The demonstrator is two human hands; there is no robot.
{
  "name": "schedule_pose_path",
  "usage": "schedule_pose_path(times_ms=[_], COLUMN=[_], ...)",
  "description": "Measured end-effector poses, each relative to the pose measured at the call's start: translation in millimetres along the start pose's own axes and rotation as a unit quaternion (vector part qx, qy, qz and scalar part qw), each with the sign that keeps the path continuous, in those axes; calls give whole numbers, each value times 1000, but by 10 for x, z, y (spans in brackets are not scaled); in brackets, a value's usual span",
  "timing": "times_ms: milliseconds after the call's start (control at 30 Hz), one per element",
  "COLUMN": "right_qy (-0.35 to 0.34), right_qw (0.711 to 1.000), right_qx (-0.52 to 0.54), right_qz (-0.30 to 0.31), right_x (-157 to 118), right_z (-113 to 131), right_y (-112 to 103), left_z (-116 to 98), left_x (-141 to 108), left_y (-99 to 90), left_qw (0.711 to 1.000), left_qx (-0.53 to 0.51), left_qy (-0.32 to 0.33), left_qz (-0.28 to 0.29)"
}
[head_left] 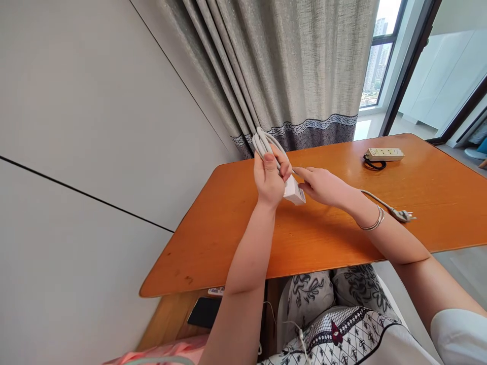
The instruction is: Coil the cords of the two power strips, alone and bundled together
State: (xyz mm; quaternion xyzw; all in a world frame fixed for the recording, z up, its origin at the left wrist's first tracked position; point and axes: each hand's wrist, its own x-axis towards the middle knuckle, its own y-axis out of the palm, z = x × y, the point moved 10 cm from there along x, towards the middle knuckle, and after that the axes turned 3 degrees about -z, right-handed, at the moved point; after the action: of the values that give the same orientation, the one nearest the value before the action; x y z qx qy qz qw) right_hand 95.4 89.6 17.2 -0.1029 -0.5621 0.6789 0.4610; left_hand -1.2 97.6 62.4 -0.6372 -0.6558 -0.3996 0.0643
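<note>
The left hand [271,177] was curled around a looped pale cord [262,143], above the table [213,228]. The right hand [321,186] was at the white block [292,191]; whether pinching, I couldn't tell. Rightward lay a plug [401,215], a power strip [385,154] beyond.

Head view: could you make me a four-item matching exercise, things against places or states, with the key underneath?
Things
1. looped pale-grey cable
2. cream rectangular power strip
3. grey plug with metal prongs
4. thin silver bangles

Places or states
A. lying beside the right forearm, prongs bare
B. around the right wrist
C. gathered in the grip of the left hand
D. toward the far side of the orange-brown wooden table, by a black cord

Pairs: 1-C, 2-D, 3-A, 4-B
</note>
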Motion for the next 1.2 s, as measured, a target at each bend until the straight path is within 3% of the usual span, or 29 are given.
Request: schedule_pose_path(times_ms=[133, 233, 333, 467, 633, 800, 900, 1000, 1100, 1200], right_qy=[15, 40, 50, 16, -120, -115, -95, -81, -84, -85], right_qw=[1000, 999, 996, 992, 963, 930, 929, 935, 938, 944], right_qx=[-13, 1, -31, -128, -179, -174, -144, -88, -33, 9], right_qz=[-4, 32, 66, 7, -163, -303, -328, -335, -335, -320], right_x=[-56, -113, -188, -252, -347, -425, -412, -362, -304, -239], right_z=[85, 87, 146, 333, 577, 331, 114, -81, -184, -241], right_y=[-39, -10, -10, -185, -526, -944, -1049, -1067, -1057, -1031], left_z=[23, -21, 10, 120, 378, 520, 530, 499, 511, 508], left_x=[-23, 75, 207, 287, 190, -109, -301, -397, -457, -465], left_y=[-65, -232, -349, -431, -237, 133, 330, 431, 436, 373], left_qw=[1000, 998, 998, 997, 984, 946, 921, 911, 902, 906], left_qx=[8, 37, 57, 37, 93, 111, 76, 39, 20, -12], left_qy=[10, 23, -11, -62, -132, -195, -232, -249, -279, -313], left_qz=[-24, -50, -34, -20, 76, 234, 302, 327, 328, 285])
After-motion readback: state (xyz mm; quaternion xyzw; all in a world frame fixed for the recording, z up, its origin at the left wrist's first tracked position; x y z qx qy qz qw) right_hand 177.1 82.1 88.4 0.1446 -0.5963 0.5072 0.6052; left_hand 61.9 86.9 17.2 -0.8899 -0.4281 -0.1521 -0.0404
